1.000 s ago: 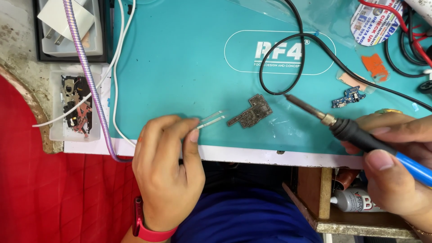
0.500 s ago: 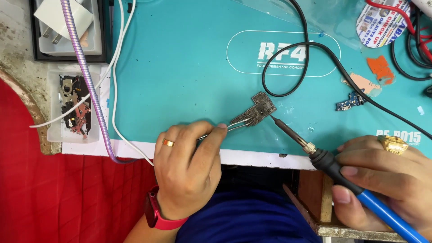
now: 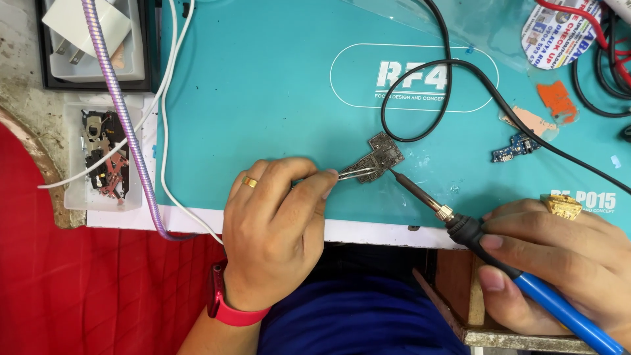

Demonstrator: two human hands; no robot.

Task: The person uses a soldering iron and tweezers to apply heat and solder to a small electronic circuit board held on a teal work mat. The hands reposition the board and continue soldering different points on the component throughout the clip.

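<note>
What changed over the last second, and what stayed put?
The left hand brought its tweezers rightward onto the small circuit board and now pins it. The right hand swung the soldering iron left until its tip reached the board's lower right edge. Both tools were held throughout. The teal mat, black cable and parts tray stayed put.

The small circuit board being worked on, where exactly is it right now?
In the head view the circuit board lies mid-mat on the teal mat, pinned by tweezers in the left hand, the soldering iron tip at its right edge.
</note>
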